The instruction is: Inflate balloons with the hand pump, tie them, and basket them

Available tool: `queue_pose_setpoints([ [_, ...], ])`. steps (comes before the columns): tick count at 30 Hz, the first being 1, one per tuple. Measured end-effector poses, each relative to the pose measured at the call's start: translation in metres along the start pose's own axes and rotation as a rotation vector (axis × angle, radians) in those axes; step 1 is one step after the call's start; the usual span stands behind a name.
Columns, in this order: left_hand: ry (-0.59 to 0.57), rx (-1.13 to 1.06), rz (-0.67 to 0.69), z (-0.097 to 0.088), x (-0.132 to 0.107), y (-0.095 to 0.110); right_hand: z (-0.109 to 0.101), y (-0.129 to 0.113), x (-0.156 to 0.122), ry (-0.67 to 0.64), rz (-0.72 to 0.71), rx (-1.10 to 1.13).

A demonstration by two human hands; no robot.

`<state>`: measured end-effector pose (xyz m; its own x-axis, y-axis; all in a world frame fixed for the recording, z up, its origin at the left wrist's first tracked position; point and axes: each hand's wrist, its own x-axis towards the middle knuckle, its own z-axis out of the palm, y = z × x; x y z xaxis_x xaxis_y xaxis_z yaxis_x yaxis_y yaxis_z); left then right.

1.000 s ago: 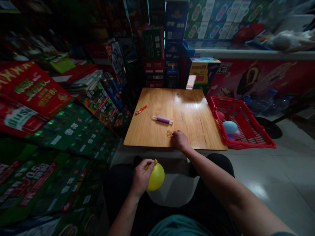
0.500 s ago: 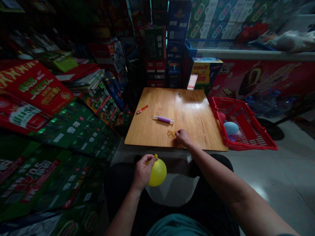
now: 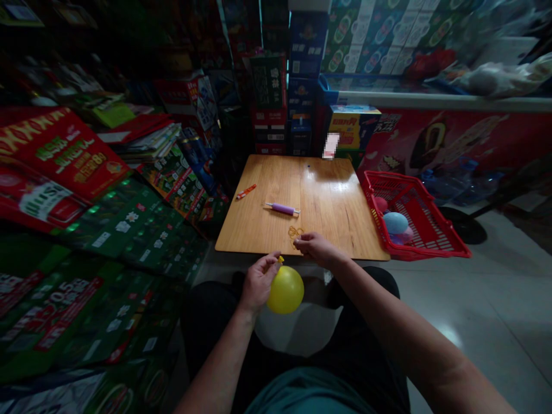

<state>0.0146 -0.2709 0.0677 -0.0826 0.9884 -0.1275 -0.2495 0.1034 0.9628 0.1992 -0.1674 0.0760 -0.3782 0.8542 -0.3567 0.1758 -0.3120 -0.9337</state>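
Note:
My left hand (image 3: pixel 257 282) pinches the neck of an inflated yellow balloon (image 3: pixel 286 290), just off the near edge of the wooden table (image 3: pixel 328 201). The round body hangs to the right of the fingers, and the short open mouth pokes up above them. My right hand (image 3: pixel 317 248) is closed in a pinch at the table's front edge, beside a small tangle of yellowish rubber bands (image 3: pixel 295 232). A thin band shows at its fingertips. Farther back on the tabletop lies a purple hand pump (image 3: pixel 282 209) with a pale nozzle.
A small orange-and-white packet (image 3: pixel 246 192) lies at the table's left. Right of the table stands a red basket (image 3: pixel 435 224) holding several balloons, one light blue (image 3: pixel 395 222). Stacked green drink cases (image 3: pixel 129 230) crowd the left side. A yellow-and-blue box (image 3: pixel 351 127) stands behind the table.
My left hand has raised the balloon and brought it right, closer to the table edge. My right hand has drawn slightly nearer to me and to the balloon, its fingertips now below the tangle.

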Motion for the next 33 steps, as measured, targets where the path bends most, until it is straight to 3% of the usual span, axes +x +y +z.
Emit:
queue_pose_setpoints([
  [6, -0.092, -0.15, -0.013, 0.011, -0.008, 0.003, 0.02, -0.003, -0.033, -0.158, -0.038, 0.038],
  [14, -0.045, -0.002, -0.015, 0.011, -0.018, -0.001, 0.028, 0.005, -0.046, -0.132, -0.014, 0.108],
  [25, -0.106, -0.045, -0.064, 0.008, -0.025, 0.007, 0.035, 0.008, -0.055, -0.087, 0.032, 0.148],
  [33, 0.011, 0.055, -0.033, 0.004, -0.02, -0.004, 0.04, 0.006, -0.053, -0.151, 0.049, 0.518],
])
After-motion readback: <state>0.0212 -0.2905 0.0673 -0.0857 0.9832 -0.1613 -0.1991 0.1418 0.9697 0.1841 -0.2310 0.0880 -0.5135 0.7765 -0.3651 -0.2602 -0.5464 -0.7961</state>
